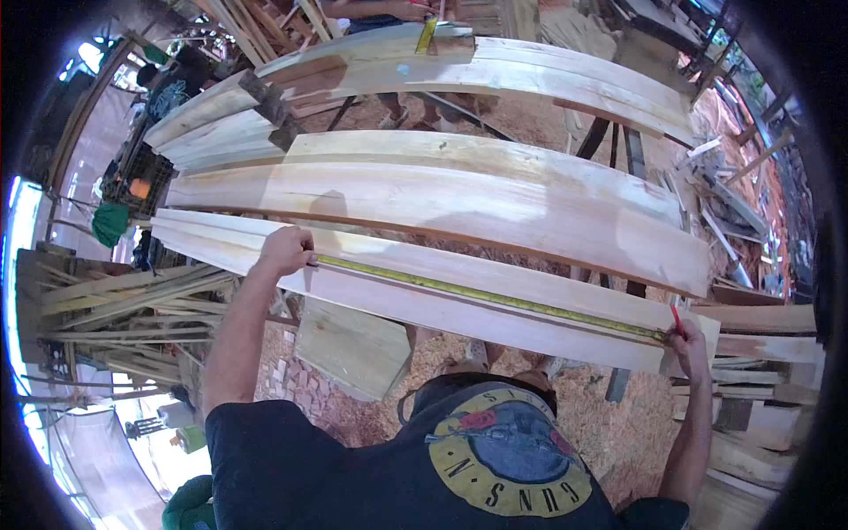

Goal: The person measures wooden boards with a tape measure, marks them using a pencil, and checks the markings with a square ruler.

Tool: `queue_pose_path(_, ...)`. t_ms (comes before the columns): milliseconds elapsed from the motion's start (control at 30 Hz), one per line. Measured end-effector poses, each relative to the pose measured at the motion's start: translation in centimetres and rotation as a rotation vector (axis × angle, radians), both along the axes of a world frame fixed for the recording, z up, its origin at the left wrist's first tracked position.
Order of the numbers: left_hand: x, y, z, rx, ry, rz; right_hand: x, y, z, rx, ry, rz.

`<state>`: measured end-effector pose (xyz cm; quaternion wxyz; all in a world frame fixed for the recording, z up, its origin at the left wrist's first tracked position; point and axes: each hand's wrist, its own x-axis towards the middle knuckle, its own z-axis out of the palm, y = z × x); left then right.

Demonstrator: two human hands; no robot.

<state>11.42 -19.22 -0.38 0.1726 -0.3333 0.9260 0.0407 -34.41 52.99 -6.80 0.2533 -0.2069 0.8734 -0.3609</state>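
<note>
A yellow tape measure (495, 300) is stretched along a long pale plank (415, 305) in front of me. At the plank's left part, my left hand (288, 250) is closed on one end of the tape, its fingers pinched at the board's surface. My right hand (687, 346) is closed near the right end of the plank, at the tape's other end, with a red pencil or marker (677, 320) sticking up from its fingers. Whether it also grips the tape's end is hard to make out.
More wide planks (459, 199) lie beyond, parallel to mine. At the top, another person's hand (413, 11) is near a yellow tool (427, 37). Thin offcuts (141, 305) are piled left, stacked boards (760, 344) right. Sawdust covers the ground.
</note>
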Motion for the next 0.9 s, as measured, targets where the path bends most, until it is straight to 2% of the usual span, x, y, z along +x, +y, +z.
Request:
queue_pose_path(133,0.1,-1.0,-1.2,-0.064,-0.008,-0.008,-0.2,0.2,-0.4,-0.046,0.071,0.071)
queue_pose_path(233,0.0,-1.6,-1.2,-0.085,-0.062,-0.052,0.3,-0.4,0.7,0.020,0.001,-0.004)
queue_pose_path(333,-1.3,-1.3,0.2,-0.054,-0.139,-0.049,1.1,-1.0,1.6,-0.028,0.031,-0.013)
queue_pose_path(433,-1.4,-2.4,-0.3,-0.011,-0.159,-0.060,1.1,-0.7,1.4,-0.014,-0.037,-0.073)
queue_pose_path(533,-1.4,-2.8,-0.6,0.023,-0.156,-0.076,1.3,-0.4,0.1,-0.117,0.015,-0.091)
queue_pose_path(633,-1.7,-2.7,-0.2,0.043,-0.200,-0.070,1.2,0.3,0.1,-0.100,-0.078,-0.173)
queue_pose_path(733,-2.0,-2.5,-0.2,0.048,-0.218,-0.064,0.8,1.1,-1.2,-0.339,-0.145,-0.270)
queue_pose_path(833,-1.6,-2.7,-0.7,0.025,-0.209,-0.099,0.0,2.1,-2.2,-0.321,0.057,-0.467)
queue_pose_path(867,-1.5,-2.9,-0.8,0.011,-0.200,-0.116,-1.8,4.3,-4.4,-0.272,0.235,-0.524)
queue_pose_path(900,-1.6,-2.8,-0.7,0.024,-0.215,-0.103,-1.8,3.8,-3.1,-0.351,0.162,-0.548)
